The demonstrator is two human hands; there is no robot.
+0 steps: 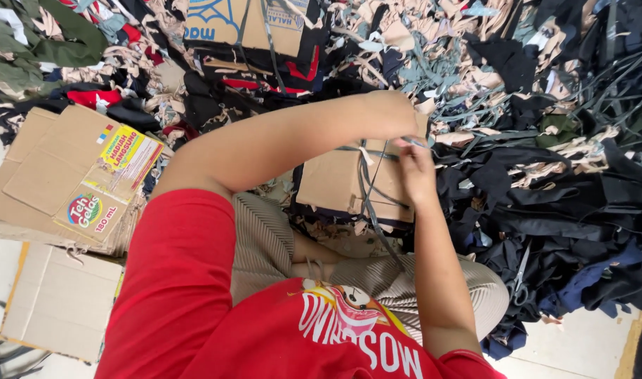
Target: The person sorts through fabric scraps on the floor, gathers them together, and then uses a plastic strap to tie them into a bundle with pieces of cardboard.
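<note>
Now both hands, left hand and right hand, pinch dark fabric strips around the flat brown cardboard bundle; grey scissors lie at four o'clock.

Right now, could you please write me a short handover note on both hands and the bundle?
Left hand: reaches across, gripping the grey strap at the knot on top of the bundle.
Right hand: fingers pinch the strap's other end beside it.
Cardboard bundle: rests in front of the knees, dark cloth under the board, strap already wrapped round it.
Left: the knot looks unfinished.
Scissors lie on the dark scraps at the right; flattened boxes at the left.
</note>
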